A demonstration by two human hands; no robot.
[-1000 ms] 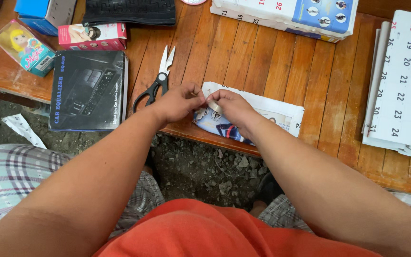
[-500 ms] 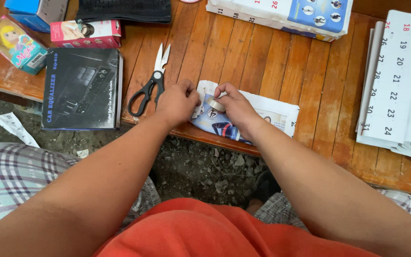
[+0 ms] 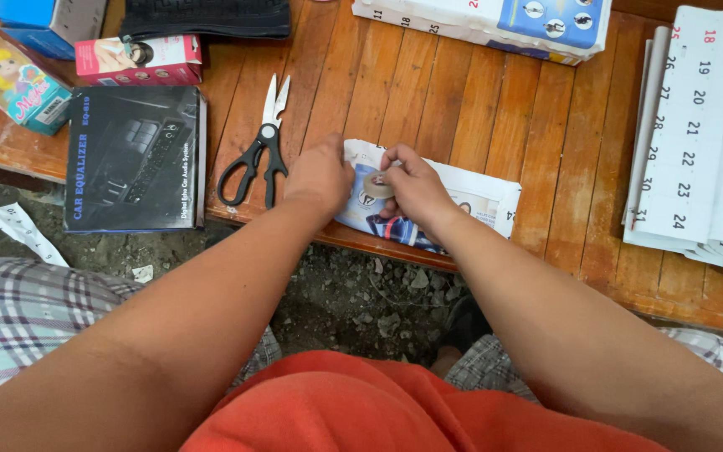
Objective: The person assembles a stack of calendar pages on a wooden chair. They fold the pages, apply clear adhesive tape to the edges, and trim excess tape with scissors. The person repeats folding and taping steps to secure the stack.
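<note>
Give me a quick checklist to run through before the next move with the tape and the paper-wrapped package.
1. Tape roll in the right hand: ok, fingers in a grip around it.
2. Left hand steadying the paper-wrapped package: ok, it rests on the package's left end.
3. Package supported on the wooden table: ok, though it lies at the near edge.
4. Scissors within reach: ok, lying closed just left of the left hand.
5. Loose tape end found: cannot tell, hidden by the fingers.
</note>
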